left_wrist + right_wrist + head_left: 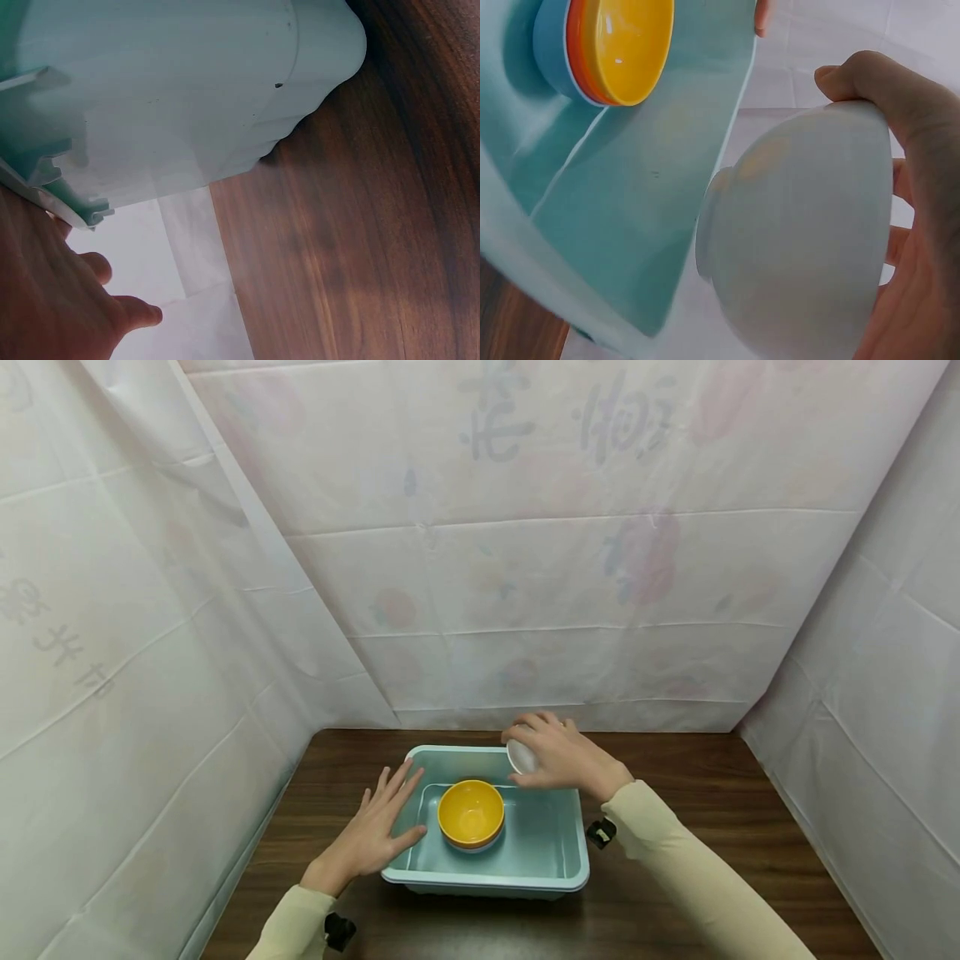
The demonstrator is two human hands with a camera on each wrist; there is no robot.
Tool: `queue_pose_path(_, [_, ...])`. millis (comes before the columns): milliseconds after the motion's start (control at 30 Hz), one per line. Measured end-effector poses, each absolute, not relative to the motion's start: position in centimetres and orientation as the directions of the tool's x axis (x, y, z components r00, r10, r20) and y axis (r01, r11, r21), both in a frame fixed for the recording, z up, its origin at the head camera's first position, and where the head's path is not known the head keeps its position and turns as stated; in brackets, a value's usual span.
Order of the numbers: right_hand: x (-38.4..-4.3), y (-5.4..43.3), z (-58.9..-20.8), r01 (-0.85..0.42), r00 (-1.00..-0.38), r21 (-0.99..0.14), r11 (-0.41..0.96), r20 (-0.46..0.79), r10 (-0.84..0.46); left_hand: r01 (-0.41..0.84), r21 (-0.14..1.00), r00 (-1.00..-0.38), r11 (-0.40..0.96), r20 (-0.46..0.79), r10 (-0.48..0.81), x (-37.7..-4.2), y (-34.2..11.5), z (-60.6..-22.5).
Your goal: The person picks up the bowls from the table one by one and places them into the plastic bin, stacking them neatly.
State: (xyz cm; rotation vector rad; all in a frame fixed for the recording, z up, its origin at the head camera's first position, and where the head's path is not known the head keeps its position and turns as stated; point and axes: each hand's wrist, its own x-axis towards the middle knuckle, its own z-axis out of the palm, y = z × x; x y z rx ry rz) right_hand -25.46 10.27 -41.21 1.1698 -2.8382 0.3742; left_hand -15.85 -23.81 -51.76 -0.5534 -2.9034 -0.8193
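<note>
A white bowl (802, 232) is tilted on its side in my right hand (562, 756), which grips it by the rim above the far right part of a pale teal basin (540, 835). Inside the basin stands a stack of nested bowls: a yellow bowl (471, 812) on top, an orange bowl (576, 67) under it and a light blue bowl (551, 52) outermost. With fingers spread, my left hand (367, 837) lies at the basin's left rim and holds nothing. The left wrist view shows the basin's outer wall (187, 97) beside that hand.
A dark wooden table (697, 852) carries the basin. White printed sheets hang behind it, with a back sheet (525, 577), a left sheet (150, 710) and a right sheet (885, 693) around the table.
</note>
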Motion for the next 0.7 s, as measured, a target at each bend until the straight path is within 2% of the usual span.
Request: queue_pose_path(700, [-25.9, 7.7, -42.0, -0.735, -0.675, -0.19, 0.651, 0.116, -0.728, 0.36, 0.503, -0.932, 0.786, 0.152, 0.33, -15.9, -23.8, -51.8])
